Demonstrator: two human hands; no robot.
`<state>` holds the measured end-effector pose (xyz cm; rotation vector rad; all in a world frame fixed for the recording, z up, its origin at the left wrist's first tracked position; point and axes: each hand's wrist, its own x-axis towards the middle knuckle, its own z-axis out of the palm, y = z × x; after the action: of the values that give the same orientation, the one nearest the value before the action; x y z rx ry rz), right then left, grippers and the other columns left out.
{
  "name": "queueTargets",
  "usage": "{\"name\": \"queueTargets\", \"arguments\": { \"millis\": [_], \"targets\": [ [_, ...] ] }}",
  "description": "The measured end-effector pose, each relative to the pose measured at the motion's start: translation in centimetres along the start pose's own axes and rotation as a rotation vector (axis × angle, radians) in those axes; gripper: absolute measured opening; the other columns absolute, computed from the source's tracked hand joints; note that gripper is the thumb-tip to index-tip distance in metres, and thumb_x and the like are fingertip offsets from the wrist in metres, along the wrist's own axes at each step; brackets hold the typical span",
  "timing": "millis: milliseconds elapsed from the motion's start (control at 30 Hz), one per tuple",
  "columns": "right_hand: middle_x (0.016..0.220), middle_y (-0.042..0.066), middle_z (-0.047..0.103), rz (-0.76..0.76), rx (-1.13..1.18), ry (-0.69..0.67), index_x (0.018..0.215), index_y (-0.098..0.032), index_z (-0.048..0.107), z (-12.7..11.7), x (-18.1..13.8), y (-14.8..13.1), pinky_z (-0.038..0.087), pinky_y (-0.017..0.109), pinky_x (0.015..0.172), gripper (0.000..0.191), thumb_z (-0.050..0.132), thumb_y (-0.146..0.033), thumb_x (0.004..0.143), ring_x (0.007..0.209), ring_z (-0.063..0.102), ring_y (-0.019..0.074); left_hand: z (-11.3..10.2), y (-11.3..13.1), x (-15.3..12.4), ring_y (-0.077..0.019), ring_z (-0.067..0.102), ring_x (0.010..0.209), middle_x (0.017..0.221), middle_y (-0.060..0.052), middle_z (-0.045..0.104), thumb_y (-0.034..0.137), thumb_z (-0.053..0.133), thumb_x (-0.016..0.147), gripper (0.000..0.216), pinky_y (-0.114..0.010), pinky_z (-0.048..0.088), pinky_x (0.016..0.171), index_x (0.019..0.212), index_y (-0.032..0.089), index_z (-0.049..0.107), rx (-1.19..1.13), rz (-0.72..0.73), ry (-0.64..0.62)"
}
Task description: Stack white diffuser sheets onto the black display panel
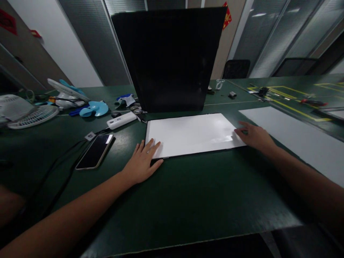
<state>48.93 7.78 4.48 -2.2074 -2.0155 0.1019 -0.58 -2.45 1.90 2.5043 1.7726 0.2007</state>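
Note:
A glossy white rectangular panel (190,134) with a thin dark edge lies flat on the green table in front of me. My left hand (142,162) rests at its near left corner, fingers spread, fingertips on the white surface. At the panel's right end is my right hand (254,135), slightly blurred, its thumb and fingers apart near the edge; I cannot tell whether it touches. Nothing shows in either hand. Just behind the panel a large black flat panel (172,61) stands upright. Beyond my right hand lies a larger white sheet (292,136).
A phone (95,152) and a white power bank (122,120) with a black cable lie to the left. Behind them are white fan parts (33,116) and blue fan blades (94,109). A red-handled tool (313,102) lies far right. A person's arm (10,204) shows at the left edge.

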Motion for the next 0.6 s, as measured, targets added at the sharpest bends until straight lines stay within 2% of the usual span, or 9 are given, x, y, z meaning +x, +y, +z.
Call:
{"name": "queueTargets", "arguments": {
  "millis": [167,300,367,467,533,600],
  "targets": [
    [0.133,0.009,0.072,-0.082,0.005,0.004,0.161,-0.024,0.045,0.8,-0.4,-1.1,0.054,0.052,0.098,0.072,0.039,-0.063,0.101,0.108,0.069,0.0324,-0.3,0.0,0.1,-0.0452,0.016,0.159,0.176,-0.008,0.017,0.068,0.042,0.102,0.076,-0.067,0.021,0.126,0.167,0.03,0.03,-0.006,-0.016,-0.032],
    [0.136,0.011,0.07,-0.034,-0.013,0.054,0.159,-0.022,0.047,0.2,0.4,0.1,0.051,0.051,0.1,0.071,0.039,-0.062,0.101,0.112,0.067,0.0337,-0.6,0.2,0.1,-0.045,0.014,0.159,0.176,-0.01,0.018,0.068,0.039,0.103,0.076,-0.066,0.019,0.127,0.167,0.028,0.031,0.004,-0.024,-0.063],
    [0.141,0.018,0.065,0.019,-0.036,0.103,0.16,-0.017,0.046,-0.3,1.2,1.8,0.047,0.051,0.103,0.074,0.04,-0.061,0.101,0.12,0.063,0.0367,-0.5,0.2,0.1,-0.0455,0.013,0.159,0.176,-0.01,0.018,0.069,0.039,0.103,0.077,-0.066,0.019,0.127,0.167,0.027,0.031,0.006,-0.02,-0.066],
    [0.151,0.028,0.052,0.095,-0.12,0.186,0.161,-0.008,0.042,-0.6,2.5,5.9,0.037,0.054,0.11,0.083,0.04,-0.065,0.1,0.136,0.05,0.0405,-0.4,0.1,0.1,-0.0456,0.013,0.159,0.176,-0.009,0.018,0.068,0.039,0.103,0.076,-0.067,0.02,0.127,0.166,0.028,0.031,0.007,-0.009,-0.053],
    [0.159,0.033,0.038,0.226,-0.155,0.208,0.161,-0.005,0.04,-0.3,3.3,8.9,0.029,0.061,0.111,0.094,0.038,-0.074,0.097,0.147,0.034,0.0443,-0.3,0.0,0.1,-0.0456,0.014,0.159,0.176,-0.009,0.019,0.068,0.039,0.103,0.075,-0.067,0.021,0.126,0.166,0.028,0.032,0.011,-0.008,-0.051],
    [0.164,0.036,0.025,0.426,-0.106,0.148,0.163,-0.006,0.038,0.2,4.1,11.5,0.024,0.069,0.108,0.107,0.036,-0.085,0.091,0.152,0.021,0.0495,-0.2,-0.1,0.1,-0.0458,0.015,0.159,0.176,-0.009,0.019,0.068,0.039,0.103,0.075,-0.067,0.021,0.126,0.166,0.028,0.032,0.017,-0.005,-0.051]
  ]
}}
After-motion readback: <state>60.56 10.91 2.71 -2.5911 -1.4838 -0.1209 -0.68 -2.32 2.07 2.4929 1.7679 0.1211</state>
